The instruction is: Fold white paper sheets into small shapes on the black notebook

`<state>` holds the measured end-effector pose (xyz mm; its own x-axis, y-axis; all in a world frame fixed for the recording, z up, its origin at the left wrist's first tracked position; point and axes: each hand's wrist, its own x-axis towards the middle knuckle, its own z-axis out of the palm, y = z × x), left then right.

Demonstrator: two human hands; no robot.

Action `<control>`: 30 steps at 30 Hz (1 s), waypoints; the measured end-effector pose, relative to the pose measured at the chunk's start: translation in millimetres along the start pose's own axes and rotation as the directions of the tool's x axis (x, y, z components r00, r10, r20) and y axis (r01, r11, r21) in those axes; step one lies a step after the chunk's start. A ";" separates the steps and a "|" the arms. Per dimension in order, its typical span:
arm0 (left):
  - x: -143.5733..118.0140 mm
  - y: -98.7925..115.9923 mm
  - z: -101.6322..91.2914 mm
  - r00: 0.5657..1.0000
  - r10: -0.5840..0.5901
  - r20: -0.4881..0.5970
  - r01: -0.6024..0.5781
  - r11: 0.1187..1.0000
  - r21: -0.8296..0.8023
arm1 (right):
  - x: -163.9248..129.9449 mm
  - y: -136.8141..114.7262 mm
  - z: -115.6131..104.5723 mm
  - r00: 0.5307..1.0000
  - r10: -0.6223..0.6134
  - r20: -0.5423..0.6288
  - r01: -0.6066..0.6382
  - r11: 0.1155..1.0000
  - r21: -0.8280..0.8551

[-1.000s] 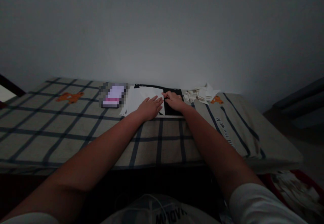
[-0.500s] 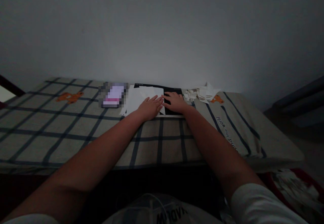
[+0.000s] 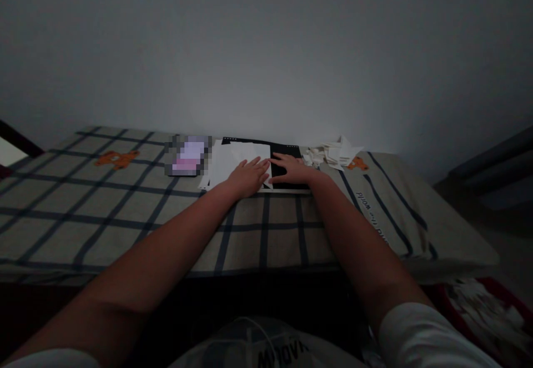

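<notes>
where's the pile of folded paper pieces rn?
Head view, far right: the pile of folded paper pieces lies on the checked cloth by the wall, just right of the black board.

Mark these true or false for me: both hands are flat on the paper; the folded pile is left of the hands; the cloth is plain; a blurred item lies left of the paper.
1. Both hands lie flat: left hand on the white paper, right hand beside it on the black mat. True.
2. The pile of folded paper pieces is left of the hands. False: it is right of them.
3. The cloth is plain. False: checked, with bear prints.
4. A blurred item lies left of the paper. True.
</notes>
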<state>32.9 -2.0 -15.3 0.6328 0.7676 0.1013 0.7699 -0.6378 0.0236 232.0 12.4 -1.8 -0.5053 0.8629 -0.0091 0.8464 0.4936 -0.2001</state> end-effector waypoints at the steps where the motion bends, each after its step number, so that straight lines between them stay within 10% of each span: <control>1: 0.3 -0.2 0.6 1.000 -0.002 0.000 0.002 1.000 0.000 | -1.4 -1.4 -1.1 1.000 0.001 0.012 -0.001 1.000 0.006; 30: 1.2 3.7 -2.2 1.000 -0.014 0.022 0.014 1.000 0.016 | -0.3 -2.6 0.0 0.993 -0.020 0.118 0.017 1.000 0.026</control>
<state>36.3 -3.6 -13.0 0.6233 0.7779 0.0795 0.7799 -0.6258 0.0090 229.9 10.9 -1.3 -0.5384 0.8340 -0.1204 0.8331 0.5053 -0.2252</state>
